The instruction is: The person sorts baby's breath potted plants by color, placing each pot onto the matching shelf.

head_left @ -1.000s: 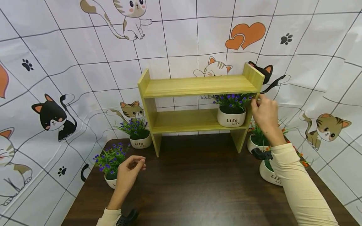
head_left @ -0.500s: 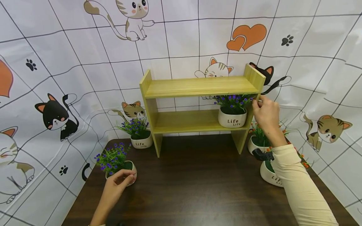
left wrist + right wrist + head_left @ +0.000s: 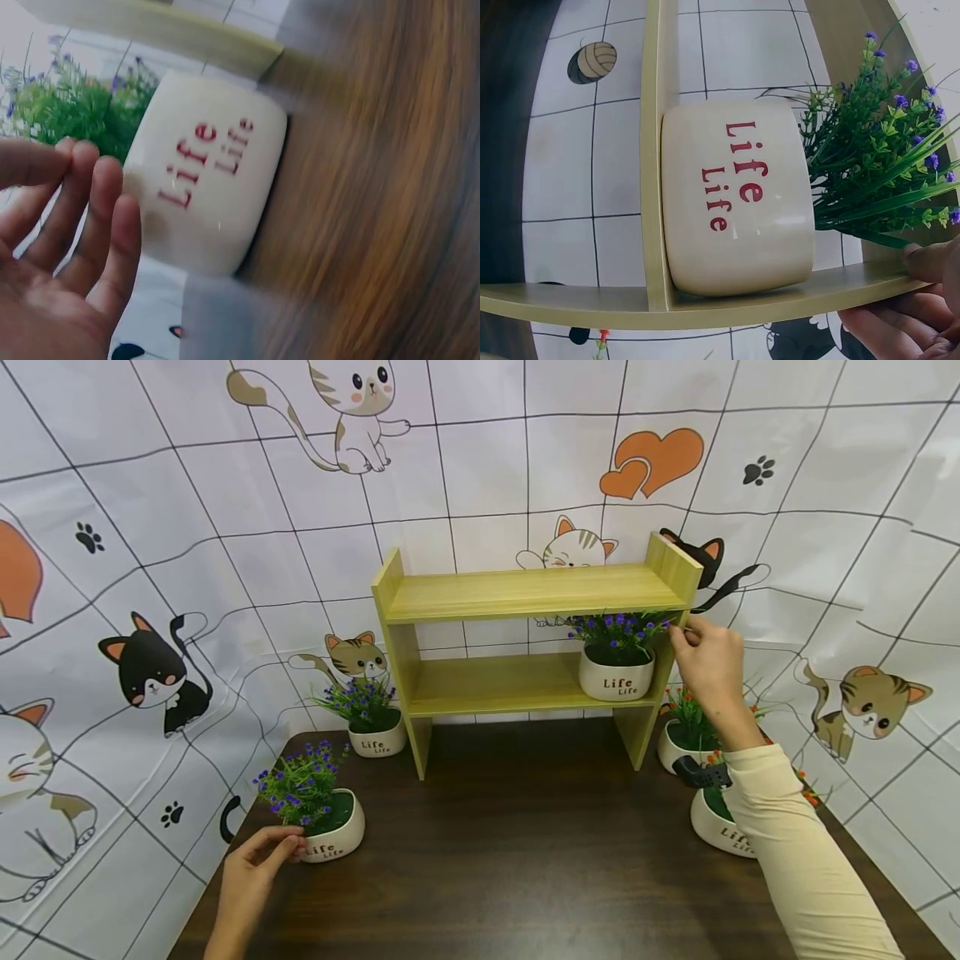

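Observation:
A white "Life" pot with purple flowers (image 3: pixel 333 843) stands on the left front of the table. My left hand (image 3: pixel 251 872) is at its left side, fingers loosely bent and holding nothing. In the left wrist view the fingertips (image 3: pixel 109 172) overlap the pot's (image 3: pixel 210 172) edge; whether they touch is unclear. My right hand (image 3: pixel 708 660) grips the right side panel of the yellow wooden shelf (image 3: pixel 536 593). The right wrist view shows the thumb (image 3: pixel 934 262) inside the panel, by a leaf tip, and the fingers outside. A purple-flowered pot (image 3: pixel 739 195) sits on the middle board beside it.
Another purple-flowered pot (image 3: pixel 377 742) stands at the shelf's left foot. To the right are two orange-flowered pots, one behind (image 3: pixel 678 750) and one in front (image 3: pixel 720 831), partly hidden by the right arm. A cat-print wall covering (image 3: pixel 480 468) rises behind the dark table (image 3: pixel 525 860).
My left hand has moved left and down, from right of the front left pot, across its front, to its left side. The pots stay put. My right hand keeps its place on the shelf.

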`<state>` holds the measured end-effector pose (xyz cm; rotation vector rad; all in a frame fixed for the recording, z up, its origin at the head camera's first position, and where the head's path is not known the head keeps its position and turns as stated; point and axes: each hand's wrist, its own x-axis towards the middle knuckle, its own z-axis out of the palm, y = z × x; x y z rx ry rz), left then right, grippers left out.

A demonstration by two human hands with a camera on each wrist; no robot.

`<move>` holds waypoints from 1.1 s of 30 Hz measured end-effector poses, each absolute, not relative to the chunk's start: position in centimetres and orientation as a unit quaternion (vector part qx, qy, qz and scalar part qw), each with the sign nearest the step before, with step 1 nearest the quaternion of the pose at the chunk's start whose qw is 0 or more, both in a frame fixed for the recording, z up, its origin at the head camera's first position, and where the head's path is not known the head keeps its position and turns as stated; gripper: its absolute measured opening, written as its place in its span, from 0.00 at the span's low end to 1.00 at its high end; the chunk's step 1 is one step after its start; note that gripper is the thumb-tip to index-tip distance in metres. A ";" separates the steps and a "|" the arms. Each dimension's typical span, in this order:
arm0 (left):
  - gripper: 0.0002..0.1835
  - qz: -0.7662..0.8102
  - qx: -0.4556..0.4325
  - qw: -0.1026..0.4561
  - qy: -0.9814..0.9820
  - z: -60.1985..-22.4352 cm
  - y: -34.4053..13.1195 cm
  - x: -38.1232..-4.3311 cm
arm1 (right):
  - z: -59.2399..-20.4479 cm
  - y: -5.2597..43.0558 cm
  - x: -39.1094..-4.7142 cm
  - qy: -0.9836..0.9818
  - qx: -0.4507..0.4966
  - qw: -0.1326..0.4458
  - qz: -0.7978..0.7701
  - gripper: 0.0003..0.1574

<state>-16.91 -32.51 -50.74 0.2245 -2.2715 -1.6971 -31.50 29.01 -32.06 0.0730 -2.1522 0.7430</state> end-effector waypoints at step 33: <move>0.66 -0.573 0.088 -0.051 -0.813 -52.7 -34.2 -19.9 | -32.1 29.1 -31.2 -0.864 0.021 0.386 0.323 0.14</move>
